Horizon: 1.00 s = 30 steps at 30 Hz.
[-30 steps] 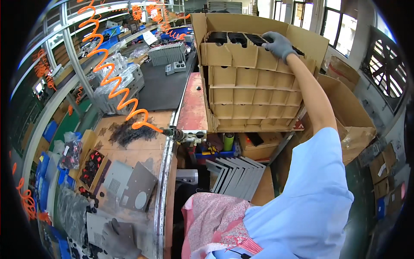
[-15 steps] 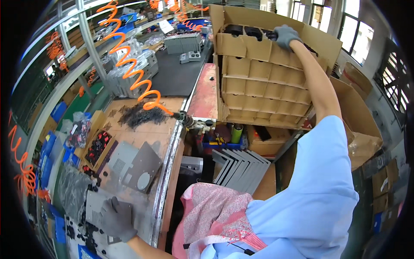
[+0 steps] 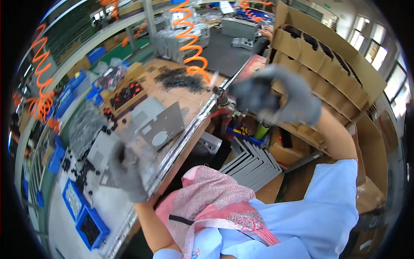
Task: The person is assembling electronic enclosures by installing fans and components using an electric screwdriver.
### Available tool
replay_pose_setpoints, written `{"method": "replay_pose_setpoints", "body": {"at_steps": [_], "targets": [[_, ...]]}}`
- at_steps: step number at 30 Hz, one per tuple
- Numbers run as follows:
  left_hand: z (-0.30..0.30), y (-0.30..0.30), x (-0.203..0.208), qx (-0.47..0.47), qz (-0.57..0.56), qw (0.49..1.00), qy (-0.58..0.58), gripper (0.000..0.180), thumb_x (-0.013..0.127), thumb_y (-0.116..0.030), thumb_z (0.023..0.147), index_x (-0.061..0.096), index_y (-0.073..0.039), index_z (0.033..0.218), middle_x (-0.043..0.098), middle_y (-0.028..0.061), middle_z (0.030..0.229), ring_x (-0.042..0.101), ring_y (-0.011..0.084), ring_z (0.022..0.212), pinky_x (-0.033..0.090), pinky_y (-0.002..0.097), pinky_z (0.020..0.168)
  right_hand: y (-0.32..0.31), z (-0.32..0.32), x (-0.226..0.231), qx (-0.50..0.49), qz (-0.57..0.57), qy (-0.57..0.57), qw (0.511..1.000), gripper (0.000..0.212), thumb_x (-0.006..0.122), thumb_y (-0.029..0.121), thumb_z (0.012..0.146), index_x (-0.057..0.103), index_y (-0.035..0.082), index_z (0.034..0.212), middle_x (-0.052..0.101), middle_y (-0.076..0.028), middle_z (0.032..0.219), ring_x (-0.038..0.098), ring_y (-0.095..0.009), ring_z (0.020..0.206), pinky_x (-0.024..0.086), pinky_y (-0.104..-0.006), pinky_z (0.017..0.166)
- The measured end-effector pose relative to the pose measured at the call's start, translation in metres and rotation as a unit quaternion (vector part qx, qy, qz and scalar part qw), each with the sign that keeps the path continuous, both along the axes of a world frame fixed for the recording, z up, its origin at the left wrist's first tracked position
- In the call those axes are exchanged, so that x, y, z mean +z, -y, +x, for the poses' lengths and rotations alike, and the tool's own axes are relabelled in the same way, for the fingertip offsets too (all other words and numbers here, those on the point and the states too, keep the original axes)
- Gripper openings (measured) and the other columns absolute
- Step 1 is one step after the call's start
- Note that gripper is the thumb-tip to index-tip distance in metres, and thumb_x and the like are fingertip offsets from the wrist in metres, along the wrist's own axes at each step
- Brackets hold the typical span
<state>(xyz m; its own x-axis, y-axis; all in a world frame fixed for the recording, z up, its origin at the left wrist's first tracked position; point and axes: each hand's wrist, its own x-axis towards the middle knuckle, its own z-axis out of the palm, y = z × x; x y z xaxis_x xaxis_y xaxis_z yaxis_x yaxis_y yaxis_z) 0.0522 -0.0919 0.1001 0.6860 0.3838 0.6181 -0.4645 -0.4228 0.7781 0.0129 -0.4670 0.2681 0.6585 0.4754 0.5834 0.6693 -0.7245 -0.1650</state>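
- The bench runs along our left, strewn with grey metal plates and small black parts.
- A cardboard box with divided cells stands at our right.
- Our right hand, gloved grey, hangs blurred before the box; we cannot tell its grip.
- Our left hand, gloved, rests curled on a grey plate at the bench edge.

Long wooden metal-edged table; on it flat grey punched metal plates, a heap of small black parts, a partitioned cardboard tray of black pieces; blue plastic bins at the near end.
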Motion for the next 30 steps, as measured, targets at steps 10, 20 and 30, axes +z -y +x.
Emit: {"method": "replay_pose_setpoints", "body": {"at_steps": [10, 20, 30], "targets": [[-0.065, 0.109, -0.031, -0.658, -0.533, 0.495, -0.193, 0.08, 0.033, -0.069, 0.088, 0.041, -0.005, 0.135, 0.05, 0.0164, 0.129, 0.053, 0.0296, 0.114, 0.039, 0.0456, 0.103, -0.092, 0.035, -0.099, 0.236, 0.023, -0.468, 0.851, 0.06, 0.075, 0.026, 0.075, 0.049, 0.003, 0.125, 0.059, -0.011, 0.111, 0.056, -0.019, 0.103, 0.045, -0.0327, 0.091], [-0.051, 0.103, -0.035, -0.529, -0.654, 0.516, -0.157, 0.048, 0.046, -0.046, 0.093, 0.053, -0.006, 0.121, 0.059, 0.0143, 0.113, 0.057, 0.03, 0.109, 0.046, 0.0486, 0.095, -0.113, 0.03, -0.143, 0.232, -0.076, -0.081, 0.966, 0.058, 0.074, 0.032, 0.07, 0.052, 0.012, 0.12, 0.05, -0.014, 0.123, 0.053, -0.036, 0.105, 0.045, -0.0452, 0.087], [-0.03, 0.085, -0.062, -0.404, -0.445, 0.795, -0.086, 0.048, 0.044, -0.044, 0.095, 0.046, -0.004, 0.121, 0.057, 0.0123, 0.116, 0.059, 0.0237, 0.103, 0.049, 0.0358, 0.089, -0.124, 0.067, -0.124, 0.274, -0.059, 0.013, 0.96, 0.043, 0.066, 0.001, 0.06, 0.054, 0.007, 0.101, 0.057, -0.01, 0.111, 0.058, -0.03, 0.1, 0.047, -0.0358, 0.081]]}}
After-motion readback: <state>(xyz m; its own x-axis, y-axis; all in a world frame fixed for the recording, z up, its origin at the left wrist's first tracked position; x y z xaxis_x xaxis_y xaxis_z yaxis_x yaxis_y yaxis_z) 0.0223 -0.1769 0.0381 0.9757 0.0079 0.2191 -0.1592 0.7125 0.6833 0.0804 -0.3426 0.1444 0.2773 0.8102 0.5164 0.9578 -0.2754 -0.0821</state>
